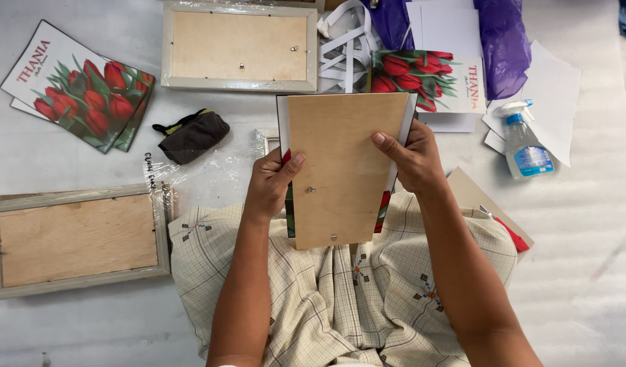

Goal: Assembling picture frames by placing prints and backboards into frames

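Observation:
I hold a light wooden backing board (pixel 340 170) upright over my lap, with a tulip print and a white sheet stacked behind it; their edges show at both sides. My left hand (pixel 271 185) grips the left edge, thumb lying on the board's face. My right hand (pixel 413 158) grips the right edge near the top, thumb also on the board. Small metal clips sit on the board's face and lower edge.
Two plastic-wrapped picture frames lie face down, one at the top (pixel 239 46), one at the left (pixel 78 239). Tulip prints (pixel 78 88) (pixel 425 80), a dark pouch (pixel 192 134), a spray bottle (pixel 525 144), white strips, purple plastic and paper sheets surround me.

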